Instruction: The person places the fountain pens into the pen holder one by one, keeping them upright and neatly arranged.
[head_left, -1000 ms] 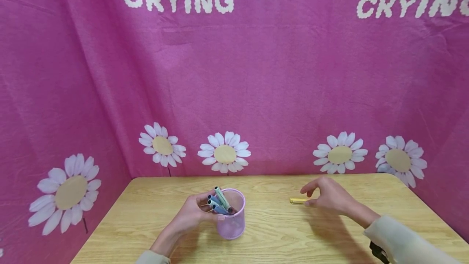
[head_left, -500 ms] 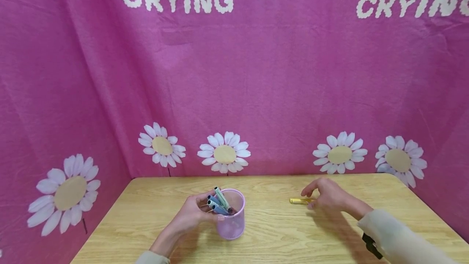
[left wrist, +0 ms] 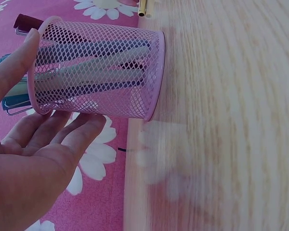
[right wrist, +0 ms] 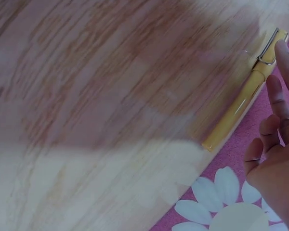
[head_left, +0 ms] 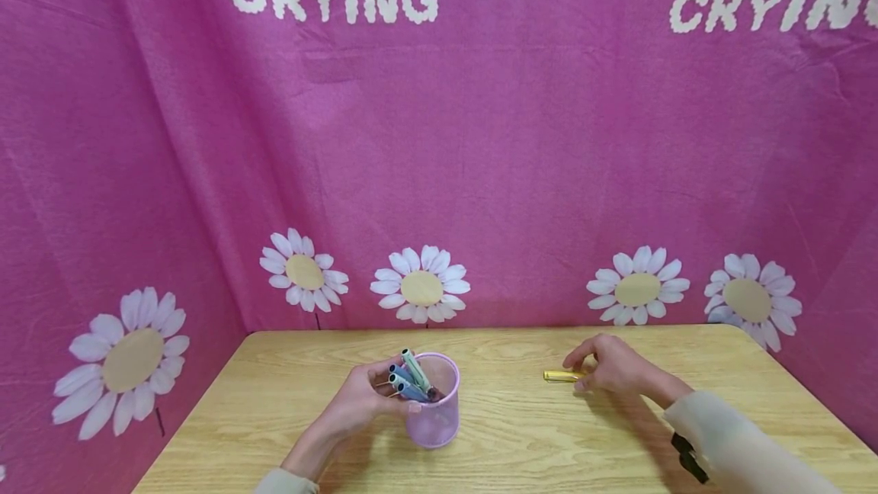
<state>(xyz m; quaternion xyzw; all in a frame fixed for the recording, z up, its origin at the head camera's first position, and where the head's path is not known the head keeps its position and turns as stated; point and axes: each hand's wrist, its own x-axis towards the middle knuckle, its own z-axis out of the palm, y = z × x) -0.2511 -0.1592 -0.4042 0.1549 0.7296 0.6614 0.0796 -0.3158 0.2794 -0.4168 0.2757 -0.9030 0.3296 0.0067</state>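
A pink mesh pen cup [head_left: 434, 425] stands upright on the table, with several pens [head_left: 409, 378] in it, blue, pale green and dark red. My left hand [head_left: 363, 396] holds the cup by its upper part, thumb at the rim [left wrist: 31, 82] and fingers on the far side. To the right, a yellow pen [head_left: 559, 376] with a metal clip lies on the wood. My right hand [head_left: 617, 372] is over its clip end; in the right wrist view the thumb overlaps the pen [right wrist: 236, 106]. The other fingers sit loosely bent beside it, without a visible pinch.
The light wooden table [head_left: 501, 433] has a back edge against a magenta cloth [head_left: 521, 174] printed with daisies and white letters. The cloth also hangs along both sides.
My right hand's thumb has shifted slightly to the right along the yellow pen, and the right forearm has moved a little left. The left hand, cup and yellow pen keep their places.
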